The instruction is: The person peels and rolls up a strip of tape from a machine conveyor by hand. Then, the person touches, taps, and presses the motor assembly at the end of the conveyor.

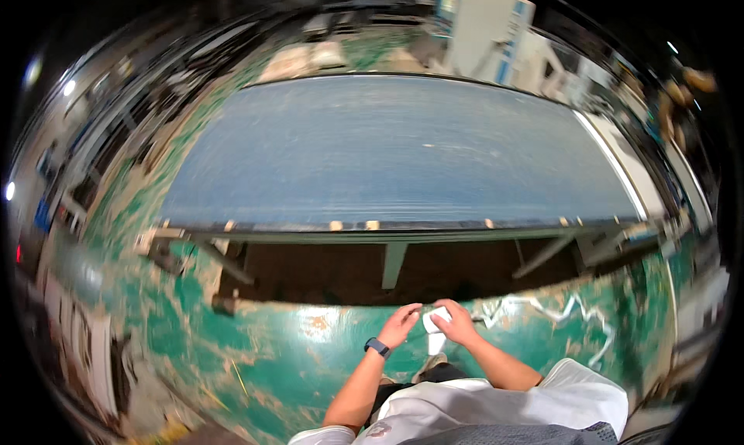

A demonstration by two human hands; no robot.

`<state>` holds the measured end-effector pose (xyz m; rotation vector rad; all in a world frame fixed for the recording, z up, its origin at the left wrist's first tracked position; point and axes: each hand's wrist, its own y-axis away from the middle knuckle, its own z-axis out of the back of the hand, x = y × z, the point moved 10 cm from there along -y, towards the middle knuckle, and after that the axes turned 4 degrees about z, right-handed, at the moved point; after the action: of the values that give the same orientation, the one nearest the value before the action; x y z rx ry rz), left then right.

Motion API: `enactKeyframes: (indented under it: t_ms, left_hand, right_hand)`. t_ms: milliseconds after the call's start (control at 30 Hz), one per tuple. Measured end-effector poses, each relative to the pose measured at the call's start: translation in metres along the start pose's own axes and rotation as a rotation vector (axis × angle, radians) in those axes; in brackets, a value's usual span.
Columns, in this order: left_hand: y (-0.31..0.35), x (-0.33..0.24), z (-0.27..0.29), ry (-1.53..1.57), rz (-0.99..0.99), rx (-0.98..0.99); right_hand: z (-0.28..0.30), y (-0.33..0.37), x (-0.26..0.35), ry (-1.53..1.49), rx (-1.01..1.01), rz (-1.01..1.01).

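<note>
In front of my body, above the green floor, my right hand [456,322] is closed on a white roll-like thing [435,319]; motion blur hides its exact kind. Below it a white strip [436,344] shows, seemingly hanging from it. To its left is my left hand [401,325], its fingers loosely curved toward the white thing and seemingly just short of it. A dark watch [377,347] sits on my left wrist. Both hands are nearer to me than the front edge of a large table with a blue-grey top [387,150].
A crumpled white strip [570,309] trails across the floor at my right. Small tan blocks [335,225] line the table's front edge, above its pale legs [393,265]. A tall white panel [490,30] stands behind the table. Long stacked pieces [174,81] lie at the far left.
</note>
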<state>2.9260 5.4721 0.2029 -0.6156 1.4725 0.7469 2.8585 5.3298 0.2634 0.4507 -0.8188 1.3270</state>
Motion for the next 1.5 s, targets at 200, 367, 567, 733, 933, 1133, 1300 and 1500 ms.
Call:
enactKeyframes:
  t_ms: [200, 367, 567, 733, 933, 1133, 1300, 1500]
  left_hand:
    - [-0.013, 0.007, -0.081, 0.475, 0.221, 0.364]
    - [0.031, -0.038, -0.165, 0.480, 0.259, 0.670]
    - [0.114, -0.069, -0.234, 0.391, 0.171, 0.838]
    - [0.178, -0.036, -0.239, 0.079, -0.002, 0.905]
    - [0.246, -0.050, -0.195, 0.139, -0.182, 0.641]
    - [0.266, -0.113, -0.188, 0.144, -0.474, 0.661]
    - [0.259, -0.126, -0.163, 0.214, -0.497, 0.632]
    - [0.242, -0.140, -0.071, 0.194, -0.575, 0.414]
  right_hand:
    - [0.049, 0.028, 0.013, -0.158, -0.346, -0.252]
    - [0.116, 0.120, 0.025, -0.086, -0.522, -0.231]
    - [0.102, 0.260, 0.000, -0.731, -0.751, -0.280]
    - [0.073, 0.326, 0.014, -1.051, -0.785, -0.252]
    - [0.014, 0.365, 0.024, -1.656, -0.763, -0.072]
    - [-0.042, 0.370, 0.058, -1.241, -0.319, -0.364]
    - [-0.038, 0.346, 0.082, -0.810, -0.415, -0.232]
    - [-0.076, 0.303, 0.068, -1.239, -0.465, -0.235]
